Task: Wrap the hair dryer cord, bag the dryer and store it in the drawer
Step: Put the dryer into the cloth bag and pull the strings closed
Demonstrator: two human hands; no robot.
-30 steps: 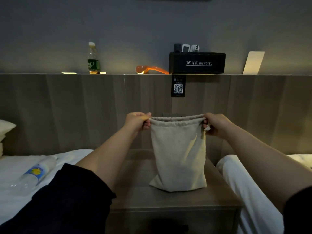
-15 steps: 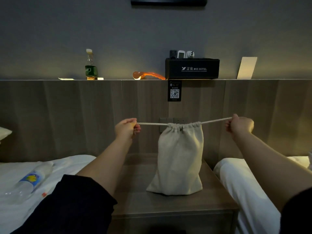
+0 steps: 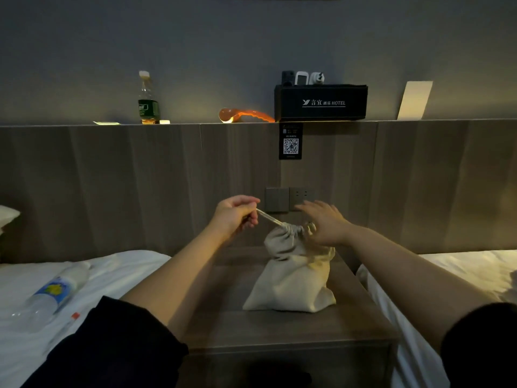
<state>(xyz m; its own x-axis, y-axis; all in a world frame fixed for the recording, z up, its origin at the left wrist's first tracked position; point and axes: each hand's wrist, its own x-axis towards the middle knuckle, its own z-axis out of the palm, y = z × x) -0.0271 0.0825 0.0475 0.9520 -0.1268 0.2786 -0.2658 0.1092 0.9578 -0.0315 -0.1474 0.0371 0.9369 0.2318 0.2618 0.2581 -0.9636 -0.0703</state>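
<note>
Drawstring bag (image 3: 291, 284), beige cloth, sits upright on the wooden nightstand (image 3: 279, 329) between the two white beds, its neck gathered tight into a puckered ruffle. Whatever is inside is hidden by the cloth, so the dryer itself cannot be seen. Over on one side, the left hand (image 3: 235, 217) is pinched closed on the drawstring (image 3: 270, 219), and the cord runs taut and slanting down from those fingertips to the cinched mouth of the bag. And the right hand (image 3: 324, 222) hangs just at the other side of the neck, fingers spread and loose, gripping nothing; the palm is close against the ruffle, though whether it actually touches the cloth is hard to tell in this dim light. Both forearms reach in from dark sleeves at the bottom corners. Behind the hands, a switch and socket plate (image 3: 289, 198) sits on the wood headboard panel, with a QR code tag (image 3: 291, 141) hanging above it. Up on the ledge stand a drink bottle (image 3: 148, 99), a glowing orange lamp (image 3: 244, 115) and a black hotel box (image 3: 321, 102). A plastic water bottle (image 3: 56, 292) lies on its side on the left bed.
</note>
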